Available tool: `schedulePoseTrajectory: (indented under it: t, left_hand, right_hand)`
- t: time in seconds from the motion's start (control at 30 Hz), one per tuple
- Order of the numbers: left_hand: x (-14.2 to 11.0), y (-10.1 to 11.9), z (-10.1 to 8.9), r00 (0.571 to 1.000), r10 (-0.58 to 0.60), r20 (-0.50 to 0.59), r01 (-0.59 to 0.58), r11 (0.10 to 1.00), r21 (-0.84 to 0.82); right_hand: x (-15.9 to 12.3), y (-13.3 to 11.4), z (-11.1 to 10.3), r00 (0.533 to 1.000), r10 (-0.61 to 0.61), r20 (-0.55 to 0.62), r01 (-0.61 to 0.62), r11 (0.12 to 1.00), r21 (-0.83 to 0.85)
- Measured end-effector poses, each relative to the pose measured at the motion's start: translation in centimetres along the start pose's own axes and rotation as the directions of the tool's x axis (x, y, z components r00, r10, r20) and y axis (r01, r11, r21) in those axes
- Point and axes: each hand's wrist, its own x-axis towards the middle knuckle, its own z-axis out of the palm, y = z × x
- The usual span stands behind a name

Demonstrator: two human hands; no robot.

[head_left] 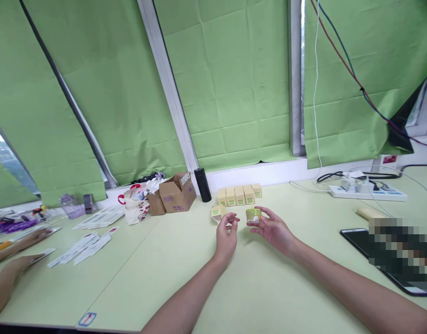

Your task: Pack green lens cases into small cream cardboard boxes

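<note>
My right hand [274, 231] holds a small clear jar with a yellow-green lid [253, 215] between thumb and fingers, just above the table. To its left is my left hand [227, 236], its fingers loosely bent and apart, with nothing visible in them and a small gap to the jar. A pale yellow carton [217, 212] with a green label sits right behind my left hand, which hides part of it. Farther back, several matching cartons [239, 196] stand in a row.
A black cylinder [202, 185] and an open cardboard box [178, 194] stand by the wall, beside a cloth bag [134, 208]. A power strip [369, 191] and a tablet [355, 239] lie right. At left, another person's hands [32, 237] handle cards near white strips [83, 246].
</note>
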Motion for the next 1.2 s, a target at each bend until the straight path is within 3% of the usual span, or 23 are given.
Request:
schedulePoseTrajectory:
  t: [0.23,0.47,0.67,0.8,0.97,1.2]
  left_hand:
    - [-0.3,0.2,0.0,0.999,0.019,0.042,-0.021,0.999,0.037]
    - [0.0,-0.2,0.0,1.000,0.016,0.019,-0.018,0.996,0.088]
    - [1.4,-1.1,-1.2,0.995,0.033,-0.099,-0.005,0.962,0.272]
    - [3.9,-1.0,-3.2,0.982,-0.005,-0.191,0.104,0.854,0.510]
    - [6.7,-0.8,-4.7,0.945,-0.168,-0.279,0.323,0.601,0.732]
    - [8.4,-1.1,-3.5,0.937,-0.286,-0.201,0.320,0.473,0.821]
  right_hand:
    - [0.1,0.2,-0.1,0.981,-0.168,-0.094,0.140,0.959,-0.247]
    - [0.8,1.0,-0.6,0.918,-0.362,-0.161,0.205,0.783,-0.588]
    - [0.7,2.1,-1.4,0.923,-0.368,-0.111,0.195,0.698,-0.689]
    - [1.2,2.8,-2.4,0.932,-0.353,-0.085,0.186,0.664,-0.725]
    - [1.7,2.9,-3.1,0.955,-0.292,-0.049,0.154,0.629,-0.762]
    - [1.3,2.3,-3.3,0.959,-0.276,-0.069,0.045,0.389,-0.920]
